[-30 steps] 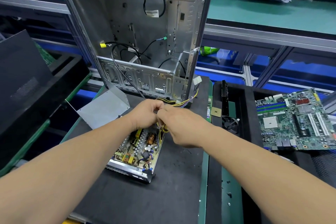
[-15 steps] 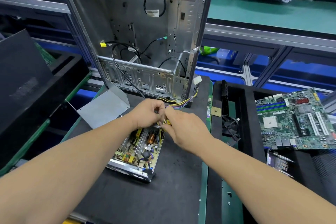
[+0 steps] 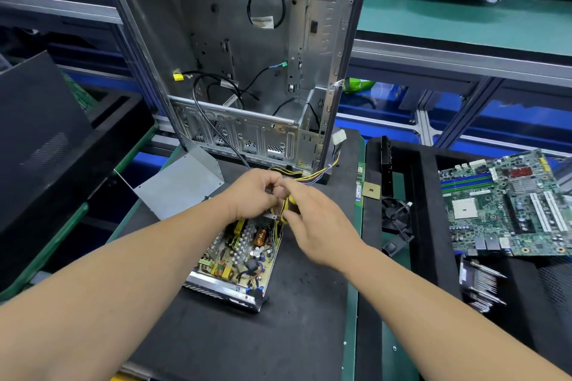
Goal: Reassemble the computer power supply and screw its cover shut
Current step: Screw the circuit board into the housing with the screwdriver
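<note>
Both hands are up at the far end of the open power supply, working right on top of its wire bundle. The left hand has its fingers curled in, pinching at the yellow and black wires where they leave the unit. The right hand comes in from the other side, thumb and forefinger closed on the same bundle, the other fingers loosely spread. The two hands are touching each other over the wires; exactly which strand each one has, I cannot tell from here.

The power supply itself lies just below and slightly left of the hands, uncovered, its circuit board facing up with the copper coil and the heat sinks showing. Its near end points back toward the person, resting on the black mat. The wires run on past the hands, away toward the lower corner of the empty computer case, which stands upright straight beyond the fingers, with a white connector hanging by that corner.

The bent grey metal cover sits off the unit, left of the left hand, near the wrist, on the mat. Out to the right of the right hand, well apart, a small processor chip lies on a green strip, a black fan behind it, and a green motherboard farther right on a black tray.
</note>
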